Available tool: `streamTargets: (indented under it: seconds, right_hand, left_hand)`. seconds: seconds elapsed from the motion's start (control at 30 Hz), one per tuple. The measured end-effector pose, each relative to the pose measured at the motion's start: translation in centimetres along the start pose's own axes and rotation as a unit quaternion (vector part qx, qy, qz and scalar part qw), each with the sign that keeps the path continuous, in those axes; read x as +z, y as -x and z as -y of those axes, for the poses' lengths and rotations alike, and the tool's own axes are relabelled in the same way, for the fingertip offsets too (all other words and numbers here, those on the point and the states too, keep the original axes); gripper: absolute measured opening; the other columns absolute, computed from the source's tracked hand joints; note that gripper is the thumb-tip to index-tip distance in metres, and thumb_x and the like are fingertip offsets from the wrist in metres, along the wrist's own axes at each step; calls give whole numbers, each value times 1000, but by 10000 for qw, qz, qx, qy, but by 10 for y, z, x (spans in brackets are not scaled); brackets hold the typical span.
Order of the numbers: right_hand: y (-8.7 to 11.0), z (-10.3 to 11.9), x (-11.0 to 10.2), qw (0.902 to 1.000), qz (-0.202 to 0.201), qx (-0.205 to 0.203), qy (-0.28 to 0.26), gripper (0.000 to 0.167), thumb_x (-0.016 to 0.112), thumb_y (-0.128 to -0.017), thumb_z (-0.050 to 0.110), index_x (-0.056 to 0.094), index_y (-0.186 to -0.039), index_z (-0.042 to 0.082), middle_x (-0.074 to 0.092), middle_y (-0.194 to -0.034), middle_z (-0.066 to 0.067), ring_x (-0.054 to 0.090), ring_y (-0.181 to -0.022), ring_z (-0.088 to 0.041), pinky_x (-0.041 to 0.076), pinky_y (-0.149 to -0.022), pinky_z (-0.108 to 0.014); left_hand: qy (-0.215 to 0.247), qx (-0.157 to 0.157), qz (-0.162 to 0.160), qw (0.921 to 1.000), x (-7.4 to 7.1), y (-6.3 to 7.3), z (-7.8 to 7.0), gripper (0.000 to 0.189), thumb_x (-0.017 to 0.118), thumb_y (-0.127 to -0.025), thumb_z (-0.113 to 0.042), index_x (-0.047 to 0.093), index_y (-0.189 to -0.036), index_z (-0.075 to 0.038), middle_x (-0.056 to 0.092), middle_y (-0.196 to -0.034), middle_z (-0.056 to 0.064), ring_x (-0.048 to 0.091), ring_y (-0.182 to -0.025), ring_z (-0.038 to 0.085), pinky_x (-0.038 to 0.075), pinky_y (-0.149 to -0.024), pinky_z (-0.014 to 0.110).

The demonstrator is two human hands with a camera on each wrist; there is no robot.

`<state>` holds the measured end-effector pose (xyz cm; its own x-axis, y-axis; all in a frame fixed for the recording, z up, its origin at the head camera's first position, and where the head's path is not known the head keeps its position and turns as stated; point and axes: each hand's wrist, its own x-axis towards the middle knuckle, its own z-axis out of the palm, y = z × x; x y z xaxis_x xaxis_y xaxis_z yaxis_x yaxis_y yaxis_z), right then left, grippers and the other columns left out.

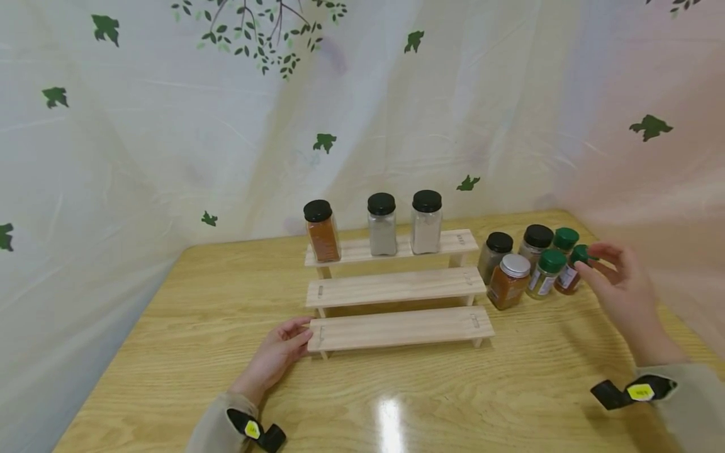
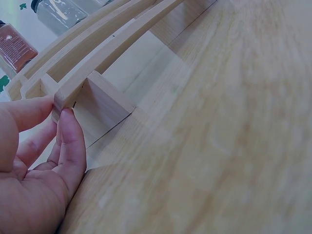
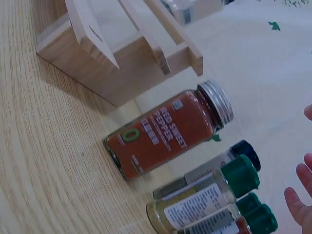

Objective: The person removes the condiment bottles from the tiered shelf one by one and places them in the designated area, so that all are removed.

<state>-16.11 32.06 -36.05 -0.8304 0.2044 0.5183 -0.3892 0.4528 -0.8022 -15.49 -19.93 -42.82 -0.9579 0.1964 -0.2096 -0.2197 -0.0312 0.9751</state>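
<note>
My left hand [image 1: 281, 349] pinches the left end of the lowest step of a three-tier wooden spice rack [image 1: 396, 330]; thumb and forefinger meet the board's end in the left wrist view. Over at the right, my right hand [image 1: 623, 289] reaches to a small green-capped spice jar [image 1: 568, 277], thumb and fingers spread around its cap. Those fingers [image 3: 295, 202] stand a little apart from the green caps in the right wrist view. Beside that jar are another green-capped jar [image 1: 546, 274] and a silver-lidded jar [image 1: 508, 283] labelled red sweet pepper.
On the top tier stand an orange-brown spice jar [image 1: 323, 233], a grey one [image 1: 382, 225] and a pale one [image 1: 427, 223], all black-capped. Two black-capped jars, one at the rack's right end [image 1: 494, 255], and a further green-capped jar [image 1: 566, 238] stand behind. A leaf-printed curtain [image 1: 255, 157] borders the table.
</note>
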Motion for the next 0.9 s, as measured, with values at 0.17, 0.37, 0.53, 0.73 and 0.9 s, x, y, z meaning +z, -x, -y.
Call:
streamTargets:
  seconds: [0.17,0.37,0.53,0.73,0.9]
  right_hand:
    - [1,4,8,9992,133,-366,-110,37,55,-89,-9,49,-116,16,49,-111,16,49,-103,7,38,-84,-3]
    - [-3,10,19,9988,369,-308,-52,32,56,-91,-4,53,-116,15,50,-110,16,51,-102,7,40,-81,-2]
    - [-6,17,33,9973,547,-472,-119,31,55,-92,-3,50,-120,8,49,-112,16,51,-103,5,40,-83,-3]
    - [-10,27,52,9939,808,-635,-412,35,55,-90,-6,49,-121,9,49,-114,13,50,-106,3,40,-86,-6]
    - [-12,40,68,9917,1116,-529,-364,35,57,-92,0,48,-124,11,48,-117,12,50,-108,1,39,-87,-5]
  left_hand:
    - [-16,-16,10,10000,1,0,1,42,52,-95,-6,41,-134,7,55,-96,-5,57,-83,3,49,-74,18]
    - [15,36,81,10000,-1,-1,3,39,52,-96,-6,44,-132,5,55,-95,-5,58,-84,3,50,-75,18]
    - [52,45,114,9999,-2,-2,3,35,52,-95,-6,47,-129,2,56,-95,-5,59,-84,3,50,-76,18]
    - [68,71,150,9998,-2,-2,3,36,52,-95,-6,46,-129,3,56,-95,-5,59,-85,4,50,-77,19]
    - [37,41,98,9999,-2,-2,3,36,52,-95,-6,46,-129,4,56,-95,-5,59,-84,4,50,-75,18]
